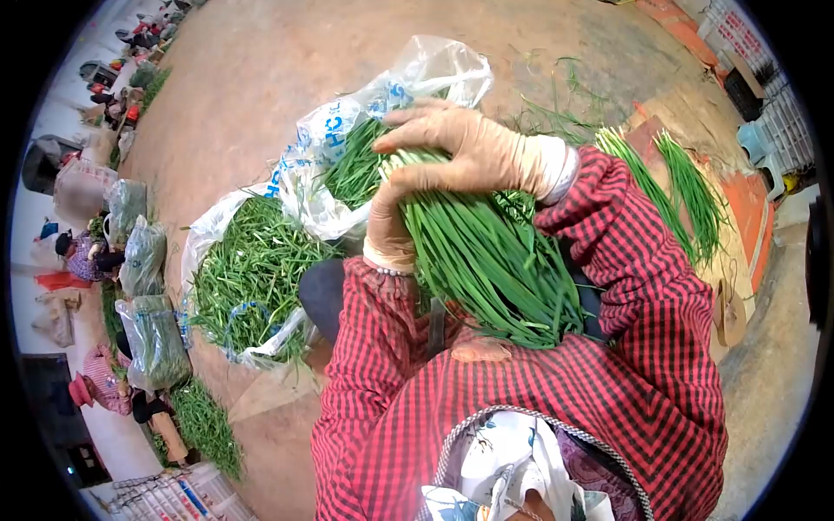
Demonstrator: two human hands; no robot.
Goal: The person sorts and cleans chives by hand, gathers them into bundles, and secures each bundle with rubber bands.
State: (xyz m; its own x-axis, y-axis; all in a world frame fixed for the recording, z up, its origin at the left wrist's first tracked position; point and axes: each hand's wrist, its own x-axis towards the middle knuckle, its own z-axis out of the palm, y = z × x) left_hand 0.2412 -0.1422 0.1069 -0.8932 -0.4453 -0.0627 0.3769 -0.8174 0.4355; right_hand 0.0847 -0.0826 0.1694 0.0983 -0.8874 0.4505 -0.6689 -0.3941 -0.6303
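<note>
A thick bunch of garlic chives [491, 260] lies across my lap, with its pale cut ends up and its green leaves fanning toward my body. My left hand [393, 227], in a pale glove, grips the bunch from the left, just below the pale ends. My right hand [469, 149], gloved too, arches over the top, thumb and fingers on either side of the pale ends. Part of my left hand's fingers is hidden behind the leaves and the right thumb.
Clear plastic bags with blue print [334, 130] and loose greens [252, 269] stand ahead and left. Sorted chive bunches [691, 191] lie on a board at right. Filled bags [156, 343], a green pile [206, 421] and other people [109, 378] line the left. Crates [786, 130] stand far right.
</note>
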